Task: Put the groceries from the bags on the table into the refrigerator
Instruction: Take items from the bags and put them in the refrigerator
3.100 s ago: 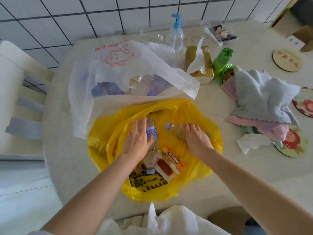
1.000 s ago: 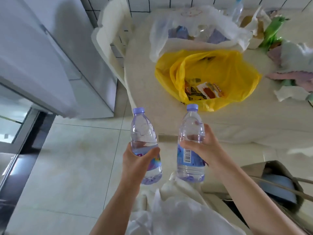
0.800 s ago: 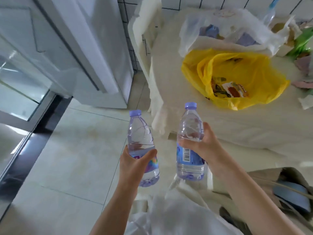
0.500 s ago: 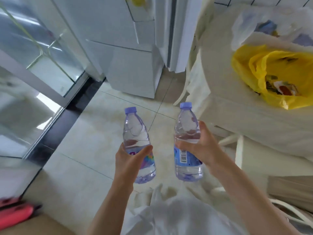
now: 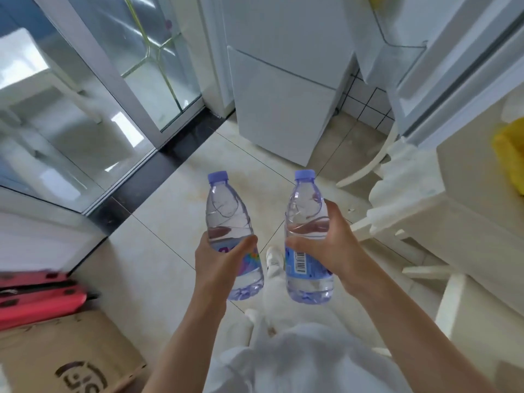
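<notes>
Carrying step: the left hand (image 5: 224, 260) grips one water bottle (image 5: 231, 231) and the right hand (image 5: 329, 245) grips another (image 5: 307, 236), mid-frame above the floor. The refrigerator (image 5: 283, 80) stands upper centre (door open at upper right). Next, I'd say, shelve them.

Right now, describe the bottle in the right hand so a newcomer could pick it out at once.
Start at the white refrigerator ahead and drop down to the two hands held over the tiled floor. The right hand grips a clear water bottle with a purple cap. Unlike the left hand's bottle, its blue label shows a barcode facing the camera.
</notes>
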Motion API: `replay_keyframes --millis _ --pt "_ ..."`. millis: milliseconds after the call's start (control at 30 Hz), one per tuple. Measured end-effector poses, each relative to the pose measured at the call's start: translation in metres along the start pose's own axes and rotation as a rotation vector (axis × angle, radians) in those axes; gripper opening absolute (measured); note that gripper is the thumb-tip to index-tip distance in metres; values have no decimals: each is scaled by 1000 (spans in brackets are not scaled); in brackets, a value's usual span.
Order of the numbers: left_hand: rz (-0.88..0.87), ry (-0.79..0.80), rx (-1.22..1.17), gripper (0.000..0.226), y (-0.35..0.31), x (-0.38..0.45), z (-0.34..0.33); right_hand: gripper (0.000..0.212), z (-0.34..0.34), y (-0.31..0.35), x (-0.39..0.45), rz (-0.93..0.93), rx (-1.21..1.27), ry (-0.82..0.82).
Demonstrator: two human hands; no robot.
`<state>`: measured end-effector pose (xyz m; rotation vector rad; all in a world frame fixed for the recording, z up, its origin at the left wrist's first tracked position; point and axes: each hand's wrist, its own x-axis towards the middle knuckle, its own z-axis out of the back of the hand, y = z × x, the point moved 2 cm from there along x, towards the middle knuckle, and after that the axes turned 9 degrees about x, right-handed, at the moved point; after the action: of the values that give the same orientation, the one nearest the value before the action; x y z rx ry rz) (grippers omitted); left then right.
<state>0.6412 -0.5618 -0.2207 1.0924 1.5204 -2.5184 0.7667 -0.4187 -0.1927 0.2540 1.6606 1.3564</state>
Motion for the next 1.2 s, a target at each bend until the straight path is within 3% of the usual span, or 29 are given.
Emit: replay_keyframes --millis 300,633,1033,1200 --pt "-60 -40 -43 50 -92 112 -6 75 -31 85 116 103 -51 16" --pt "-174 17 -65 44 -201 220 -20 80 -50 177 229 206 -90 -43" --pt "-265 229 104 43 -326 380 -26 82 -92 272 362 231 32 -287" --pt "-396 288 193 52 -393 440 -26 82 -106 316 407 289 115 -410"
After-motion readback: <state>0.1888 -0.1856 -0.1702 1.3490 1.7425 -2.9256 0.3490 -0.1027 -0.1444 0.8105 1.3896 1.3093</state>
